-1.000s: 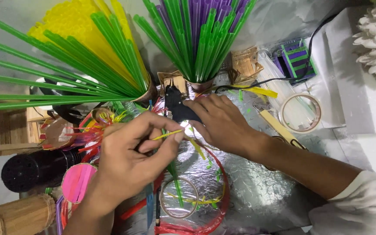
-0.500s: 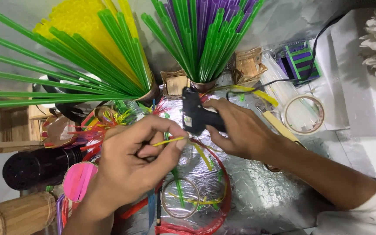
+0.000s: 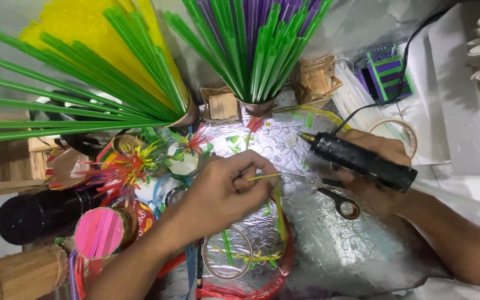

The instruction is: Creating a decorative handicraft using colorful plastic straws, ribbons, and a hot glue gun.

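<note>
My left hand (image 3: pixel 226 191) pinches a thin yellow straw strip (image 3: pixel 263 178) between thumb and fingers over the silver foil surface (image 3: pixel 334 250). My right hand (image 3: pixel 376 180) grips a black hot glue gun (image 3: pixel 359 160), its brass nozzle pointing left a short way above and to the right of the strip. Black-handled scissors (image 3: pixel 337 201) lie on the foil just under the right hand. Below the left hand sits a red ring (image 3: pixel 284 266) with a clear tape roll (image 3: pixel 226 253) and green and yellow straw bits inside.
Two tall fans of straws stand at the back: green and yellow (image 3: pixel 112 83), green and purple (image 3: pixel 256 50). A black tube (image 3: pixel 40 214), pink roll (image 3: pixel 100 233) and bamboo sticks (image 3: pixel 20 275) crowd the left. A tape ring (image 3: pixel 404 133), white foam block (image 3: pixel 468 94) and black cord (image 3: pixel 412 50) lie right.
My right hand has swung the glue gun from the middle out to the right and laid it level. The left hand keeps holding the yellow strip, shifted slightly right.
</note>
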